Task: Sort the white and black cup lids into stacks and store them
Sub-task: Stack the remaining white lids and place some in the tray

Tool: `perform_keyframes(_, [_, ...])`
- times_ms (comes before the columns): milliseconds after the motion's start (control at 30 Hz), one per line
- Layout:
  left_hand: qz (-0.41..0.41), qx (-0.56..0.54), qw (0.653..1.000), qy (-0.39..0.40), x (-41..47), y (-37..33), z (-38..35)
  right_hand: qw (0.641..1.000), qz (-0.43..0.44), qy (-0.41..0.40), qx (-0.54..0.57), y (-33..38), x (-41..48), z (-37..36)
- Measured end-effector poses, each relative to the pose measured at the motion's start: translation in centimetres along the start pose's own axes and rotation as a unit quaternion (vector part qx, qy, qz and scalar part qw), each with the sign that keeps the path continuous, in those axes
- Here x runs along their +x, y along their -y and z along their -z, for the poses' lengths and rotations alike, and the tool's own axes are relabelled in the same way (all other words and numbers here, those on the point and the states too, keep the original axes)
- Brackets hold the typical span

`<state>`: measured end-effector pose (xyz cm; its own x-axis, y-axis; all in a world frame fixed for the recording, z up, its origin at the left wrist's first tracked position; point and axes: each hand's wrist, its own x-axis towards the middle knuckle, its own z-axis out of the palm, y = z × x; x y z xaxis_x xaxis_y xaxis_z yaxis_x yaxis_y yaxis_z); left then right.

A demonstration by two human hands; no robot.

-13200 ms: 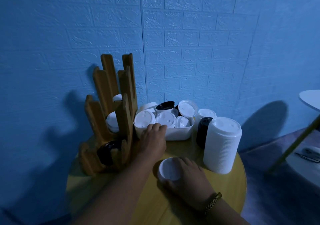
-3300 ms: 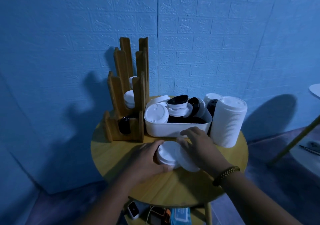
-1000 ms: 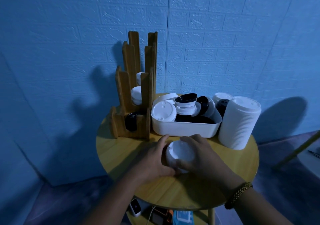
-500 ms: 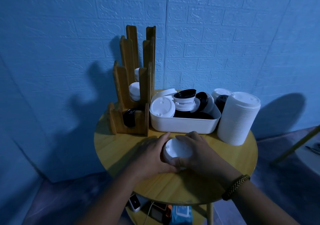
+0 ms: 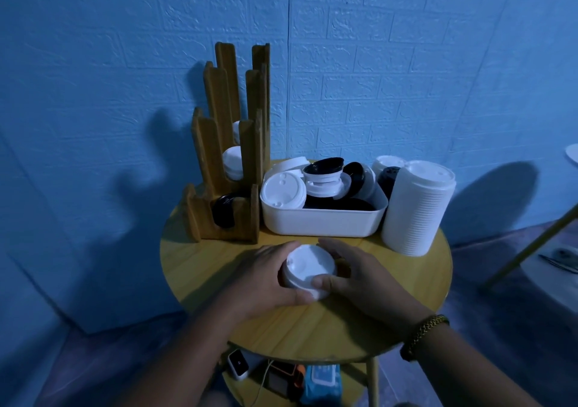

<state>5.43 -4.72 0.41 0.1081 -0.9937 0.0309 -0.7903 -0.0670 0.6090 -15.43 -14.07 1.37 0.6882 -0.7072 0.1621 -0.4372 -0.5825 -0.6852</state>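
Small stack of white lids point(image 5: 308, 265) (tops up) standing on the tabletop point(image 5: 200, 269), left hand point(image 5: 262, 276) and right hand point(image 5: 359, 273) curled round its sides

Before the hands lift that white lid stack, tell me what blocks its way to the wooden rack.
Nothing visible does. Only bare tabletop lies between the white lid stack and the wooden rack; the white bin sits right of that path.
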Motion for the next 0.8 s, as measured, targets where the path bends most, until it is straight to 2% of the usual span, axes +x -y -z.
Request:
perform_keyframes(267, [0.015, -0.045, 0.999, -0.013, -0.3, 0.3, -0.3, 0.996, 0.037, 0.027, -0.081, 1.1, 0.6, 0.0])
perform_keyframes(567, [0.058, -0.051, 0.993, -0.093, 0.4, 0.3, -0.8, 0.974, 0.032, -0.188, -0.125, 3.5, 7.6, 1.2])
perform_keyframes(700, [0.05, -0.032, 0.995, -0.083, 0.6, 0.5, -0.8, 0.971, -0.041, -0.186, -0.142, 4.2, 11.4, 1.3])
perform_keyframes(800, [0.042, -0.028, 0.996, -0.075, 0.4, 0.5, -1.1, 0.975, -0.063, -0.163, -0.14, 4.5, 13.0, 0.9])
